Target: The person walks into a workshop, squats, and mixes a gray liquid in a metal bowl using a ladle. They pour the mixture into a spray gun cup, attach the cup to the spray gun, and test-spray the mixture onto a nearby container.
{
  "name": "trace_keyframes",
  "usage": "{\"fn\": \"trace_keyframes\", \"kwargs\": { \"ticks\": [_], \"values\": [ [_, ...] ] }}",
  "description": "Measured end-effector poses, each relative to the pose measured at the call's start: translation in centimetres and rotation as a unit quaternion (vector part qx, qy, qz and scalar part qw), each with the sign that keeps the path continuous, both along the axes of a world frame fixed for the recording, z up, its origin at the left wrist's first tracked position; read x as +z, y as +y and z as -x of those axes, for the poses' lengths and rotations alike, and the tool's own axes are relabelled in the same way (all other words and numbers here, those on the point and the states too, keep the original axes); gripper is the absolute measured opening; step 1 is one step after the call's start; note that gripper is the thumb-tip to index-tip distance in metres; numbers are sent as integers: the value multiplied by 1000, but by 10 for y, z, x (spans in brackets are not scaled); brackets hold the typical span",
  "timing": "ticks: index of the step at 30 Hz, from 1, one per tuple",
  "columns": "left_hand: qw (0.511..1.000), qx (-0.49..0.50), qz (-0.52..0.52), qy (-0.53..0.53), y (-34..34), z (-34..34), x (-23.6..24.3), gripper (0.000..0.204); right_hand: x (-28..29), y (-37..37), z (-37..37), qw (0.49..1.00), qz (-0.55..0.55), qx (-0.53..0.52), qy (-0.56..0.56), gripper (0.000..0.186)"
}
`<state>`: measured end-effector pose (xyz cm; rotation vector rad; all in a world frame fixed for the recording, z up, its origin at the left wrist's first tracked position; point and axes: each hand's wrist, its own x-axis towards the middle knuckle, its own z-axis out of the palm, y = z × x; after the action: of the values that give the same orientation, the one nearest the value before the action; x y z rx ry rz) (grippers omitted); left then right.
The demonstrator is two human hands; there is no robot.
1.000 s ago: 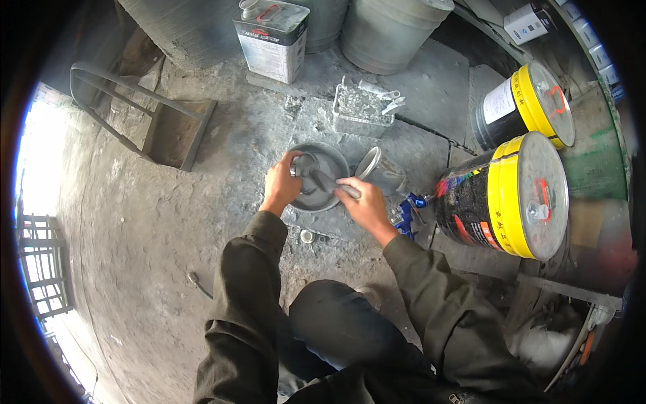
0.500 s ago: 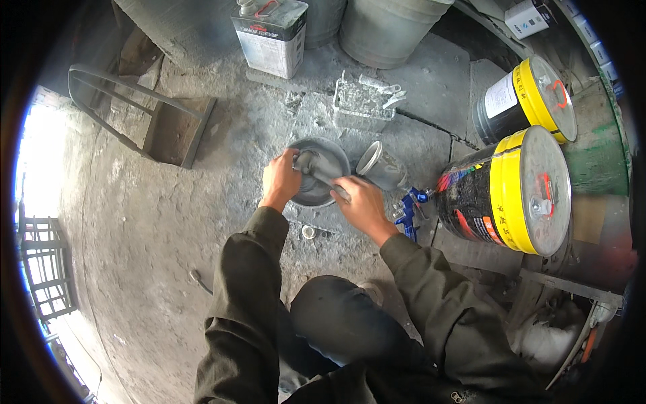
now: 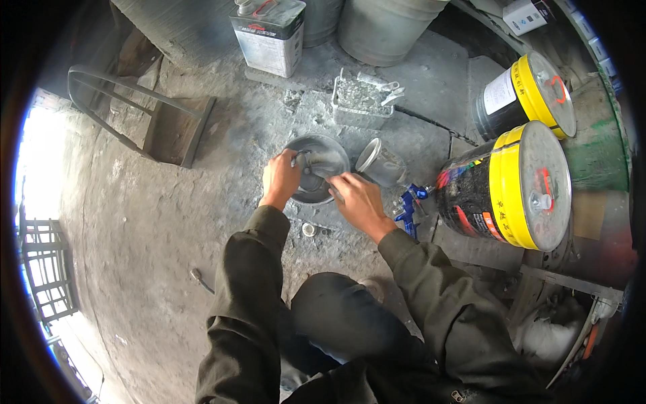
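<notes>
A round grey metal basin (image 3: 342,153) on the floor in front of me has a wet grey bottom. At its left rim my left hand (image 3: 280,179) is closed; a small grey piece shows by its fingertips, too unclear to name. From the right, my right hand (image 3: 361,204) grips the handle of a grey, coated brush (image 3: 324,170), its head inside the basin beside that piece. Just right of the basin a grey-smeared plastic cup (image 3: 379,161) leans on its side. Near my right wrist lies a blue spray gun (image 3: 408,210).
Two black drums with yellow bands, a nearer drum (image 3: 511,188) and a farther drum (image 3: 526,97), stand at right. Beyond the basin are a scrap-filled tub (image 3: 363,118) and a rectangular can (image 3: 270,42). A metal-framed scoop (image 3: 178,131) lies far left; a small white cap (image 3: 309,229) is nearby.
The brush in my right hand has shifted slightly within the basin, and its angle has changed. My left hand stays at the rim. The view has tilted a little.
</notes>
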<state>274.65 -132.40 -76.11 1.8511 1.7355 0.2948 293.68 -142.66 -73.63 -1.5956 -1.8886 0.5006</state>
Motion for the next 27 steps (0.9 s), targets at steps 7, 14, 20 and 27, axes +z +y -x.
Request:
{"fn": "trace_keyframes", "kwargs": {
  "ticks": [7, 14, 20, 27],
  "values": [
    [968, -95, -116, -199, -10, 9, -16, 70, 2, 9, -1, 962, 129, -110, 216, 20],
    [997, -62, -24, -24, 1, 13, -5, 57, 4, 0, -5, 1000, 22, 0, -6, 23],
    [979, -132, -70, -140, -13, 3, -4, 73, -4, 1, -6, 962, 118, -104, 222, 26],
    [997, -53, 59, -10, 4, 19, -12, 72, 1, 0, -2, 1000, 24, -9, 11, 22]
  ]
}}
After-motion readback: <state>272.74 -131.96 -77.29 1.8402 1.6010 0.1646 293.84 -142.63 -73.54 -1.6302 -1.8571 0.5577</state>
